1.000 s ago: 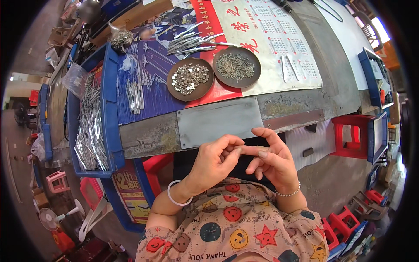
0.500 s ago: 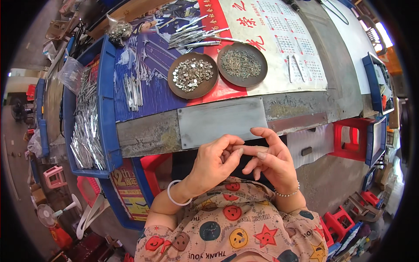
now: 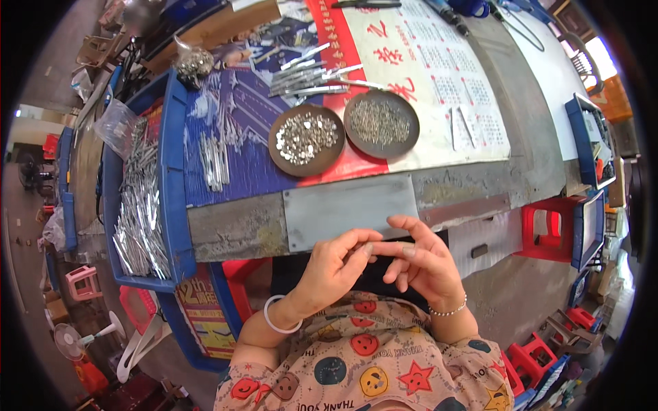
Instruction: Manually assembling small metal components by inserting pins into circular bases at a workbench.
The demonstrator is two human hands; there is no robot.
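Note:
My left hand (image 3: 340,258) and my right hand (image 3: 426,264) meet above my lap, in front of the table edge. The left thumb and fingers are pinched at the tip of a stretched-out right finger. Whether something tiny lies between them is too small to tell. The other right fingers are spread, with the topmost one raised. Just beyond the hands is a grey metal plate (image 3: 353,209) fixed to the table edge. Behind it stand a brown round dish of small shiny discs (image 3: 306,138) and a second brown dish of thin pins (image 3: 380,123), side by side.
A blue bin (image 3: 179,205) full of slim metal pieces (image 3: 142,236) stands at the left. More metal strips (image 3: 308,77) lie behind the dishes, on a poster-covered table. Two slim metal pieces (image 3: 462,128) lie on the calendar sheet. A red stool (image 3: 548,229) stands at the right.
The view has tilted slightly, so the table and dishes appear lower. My hands keep the same joined pose, with the left fingers shifted a little along the right finger.

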